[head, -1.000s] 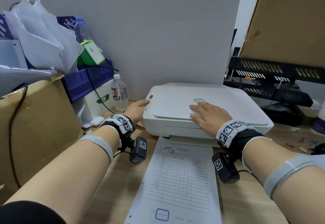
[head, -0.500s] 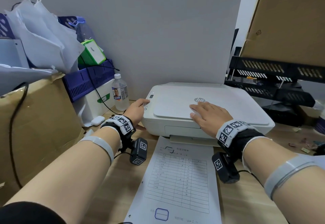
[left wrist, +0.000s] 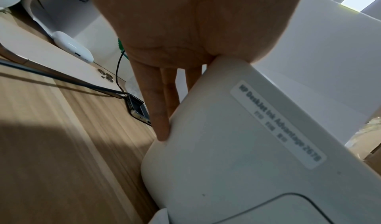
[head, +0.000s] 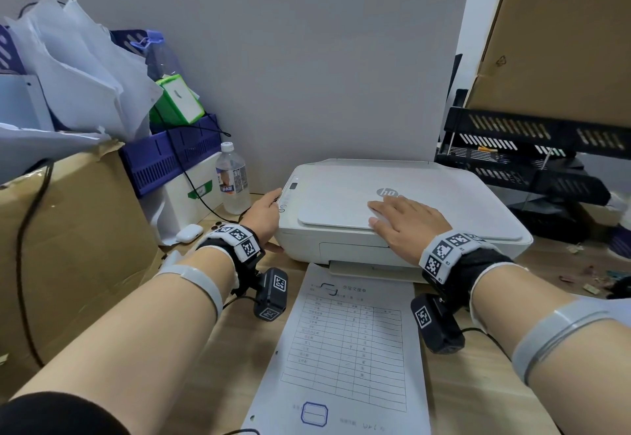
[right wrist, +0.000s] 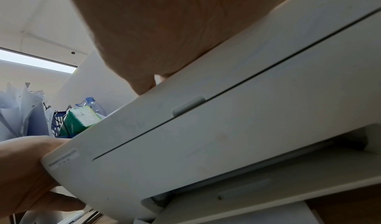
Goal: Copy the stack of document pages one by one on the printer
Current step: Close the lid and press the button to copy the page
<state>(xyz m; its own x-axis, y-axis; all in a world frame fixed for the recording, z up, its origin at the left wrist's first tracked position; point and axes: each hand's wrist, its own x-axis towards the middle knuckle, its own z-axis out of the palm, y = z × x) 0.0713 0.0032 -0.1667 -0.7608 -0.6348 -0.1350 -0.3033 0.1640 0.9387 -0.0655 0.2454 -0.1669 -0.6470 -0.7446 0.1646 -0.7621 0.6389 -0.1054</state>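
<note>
Black wristbands [head: 457,265] carry white coded tags.

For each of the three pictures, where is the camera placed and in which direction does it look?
Head: on the head, looking forward and down at the printer; both forearms, left hand and right hand show.
Left wrist: under the left wrist, looking along the fingers at the printer's corner.
Right wrist: under the right wrist, looking up past the palm at the printer's front.
Both wrist views share the printer's model label.

Right hand [head: 406,226] flat on printer [head: 444,202]; left hand [head: 263,216] perhaps touching buttons.
</note>
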